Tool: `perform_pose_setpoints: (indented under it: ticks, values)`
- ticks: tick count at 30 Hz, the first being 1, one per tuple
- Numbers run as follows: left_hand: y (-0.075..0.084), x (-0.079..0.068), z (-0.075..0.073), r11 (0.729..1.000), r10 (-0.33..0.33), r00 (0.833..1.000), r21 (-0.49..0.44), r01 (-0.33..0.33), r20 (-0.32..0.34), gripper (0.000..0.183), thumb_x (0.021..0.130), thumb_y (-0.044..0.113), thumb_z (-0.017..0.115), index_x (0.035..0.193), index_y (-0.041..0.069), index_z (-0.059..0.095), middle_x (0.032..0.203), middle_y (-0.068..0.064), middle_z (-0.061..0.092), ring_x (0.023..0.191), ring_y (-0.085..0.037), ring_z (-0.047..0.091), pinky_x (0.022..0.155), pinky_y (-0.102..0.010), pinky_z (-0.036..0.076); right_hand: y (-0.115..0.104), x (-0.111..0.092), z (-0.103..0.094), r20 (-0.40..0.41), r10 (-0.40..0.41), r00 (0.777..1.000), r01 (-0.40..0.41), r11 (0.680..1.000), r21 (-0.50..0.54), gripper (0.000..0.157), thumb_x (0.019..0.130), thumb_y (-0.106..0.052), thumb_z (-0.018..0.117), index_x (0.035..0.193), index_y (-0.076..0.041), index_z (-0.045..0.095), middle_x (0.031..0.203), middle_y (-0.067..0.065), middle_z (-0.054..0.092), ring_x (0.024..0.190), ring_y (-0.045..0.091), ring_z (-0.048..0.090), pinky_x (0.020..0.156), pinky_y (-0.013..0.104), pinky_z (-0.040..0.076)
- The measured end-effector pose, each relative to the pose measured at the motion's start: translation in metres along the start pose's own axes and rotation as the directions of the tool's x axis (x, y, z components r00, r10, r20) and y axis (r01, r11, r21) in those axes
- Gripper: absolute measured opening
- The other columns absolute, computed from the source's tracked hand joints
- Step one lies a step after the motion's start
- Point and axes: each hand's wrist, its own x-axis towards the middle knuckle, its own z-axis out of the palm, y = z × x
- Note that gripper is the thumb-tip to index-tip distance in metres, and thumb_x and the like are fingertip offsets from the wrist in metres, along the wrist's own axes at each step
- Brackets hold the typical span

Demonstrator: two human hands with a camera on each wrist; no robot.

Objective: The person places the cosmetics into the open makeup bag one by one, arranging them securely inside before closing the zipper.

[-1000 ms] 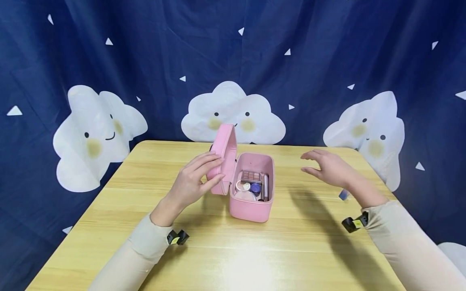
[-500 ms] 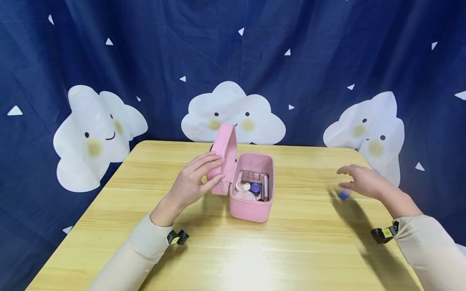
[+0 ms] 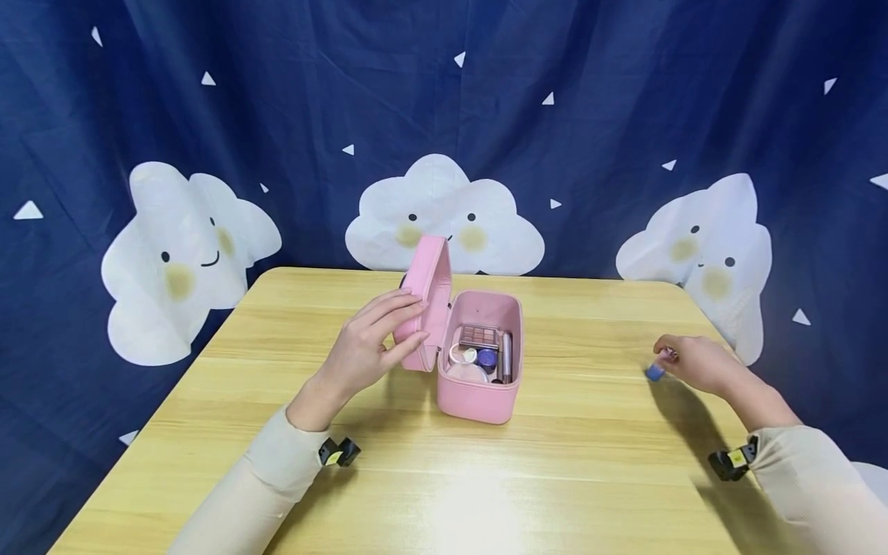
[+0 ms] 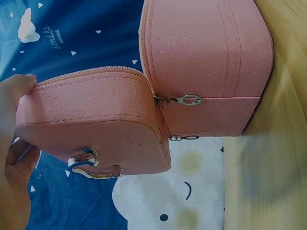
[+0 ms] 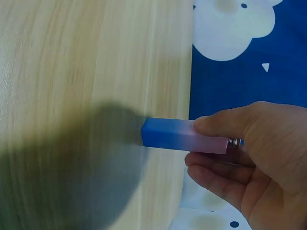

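Observation:
A pink cosmetic case (image 3: 479,405) stands on the table with its lid (image 3: 437,301) swung up to the left. My left hand (image 3: 364,339) grips the lid's edge, thumb on one side and fingers on the other in the left wrist view. At the right, my right hand (image 3: 704,362) pinches a slim square bottle (image 5: 172,134) between thumb and fingers. The bottle fades from blue to pink and has a silver metal neck at the palm end. Its blue end points away from the hand, close over the table.
Inside the case lie an eyeshadow palette (image 3: 479,337), a purple-lidded jar (image 3: 487,360), a round compact (image 3: 467,375) and slim tubes (image 3: 507,358). A blue curtain (image 3: 590,193) with clouds hangs behind the wooden table (image 3: 583,478).
My right hand has moved right, away from the case, then down onto the square bottle, and its fingers have closed round it. The left hand and the lid have not moved.

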Motion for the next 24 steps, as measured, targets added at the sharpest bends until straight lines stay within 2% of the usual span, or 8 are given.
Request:
perform_pose_setpoints:
  ticks: [6, 12, 18, 24]
  values:
    - [0.000, 0.000, 0.000, 1.000, 0.000, 1.000, 0.002, 0.000, -0.004, 0.042, 0.097, 0.038, 0.059, 0.114, 0.000, 0.069, 0.118, -0.014, 0.067, 0.117, -0.032, 0.058, 0.106, -0.038, 0.042, -0.005, 0.003, -0.006, -0.016, -0.042, 0.999, 0.042, 0.999, 0.002, 0.009, 0.085, -0.008, 0.071, 0.092, -0.006, 0.066, 0.077, 0.001, 0.067, 0.071, 0.024, 0.064, 0.062, 0.044, 0.051]
    - [0.000, 0.001, 0.001, 1.000, 0.003, 1.000, -0.001, -0.003, -0.010, 0.041, 0.097, 0.036, 0.061, 0.114, 0.000, 0.069, 0.118, -0.014, 0.067, 0.117, -0.033, 0.058, 0.106, -0.039, 0.042, -0.017, 0.010, -0.015, -0.108, -0.123, 0.987, 0.121, 0.992, -0.023, 0.011, 0.083, -0.007, 0.073, 0.092, -0.010, 0.068, 0.076, -0.005, 0.065, 0.068, 0.015, 0.062, 0.060, 0.040, 0.050]
    - [0.000, 0.001, 0.001, 1.000, 0.006, 1.000, 0.002, -0.006, -0.010, 0.042, 0.097, 0.037, 0.060, 0.115, 0.000, 0.069, 0.118, -0.014, 0.067, 0.117, -0.033, 0.058, 0.106, -0.038, 0.042, -0.047, 0.019, -0.029, -0.119, -0.140, 0.983, 0.143, 0.990, 0.011, 0.016, 0.087, -0.010, 0.071, 0.102, -0.008, 0.067, 0.082, -0.002, 0.068, 0.073, 0.015, 0.064, 0.064, 0.041, 0.053]
    - [0.000, 0.000, 0.001, 1.000, 0.008, 1.000, 0.005, -0.007, -0.007, 0.042, 0.098, 0.037, 0.059, 0.115, 0.000, 0.069, 0.118, -0.014, 0.067, 0.117, -0.032, 0.058, 0.106, -0.038, 0.042, -0.084, 0.028, -0.043, -0.167, -0.174, 0.970, 0.186, 0.981, 0.057, 0.023, 0.087, -0.015, 0.074, 0.106, -0.008, 0.063, 0.088, -0.001, 0.069, 0.079, 0.017, 0.068, 0.069, 0.040, 0.057]
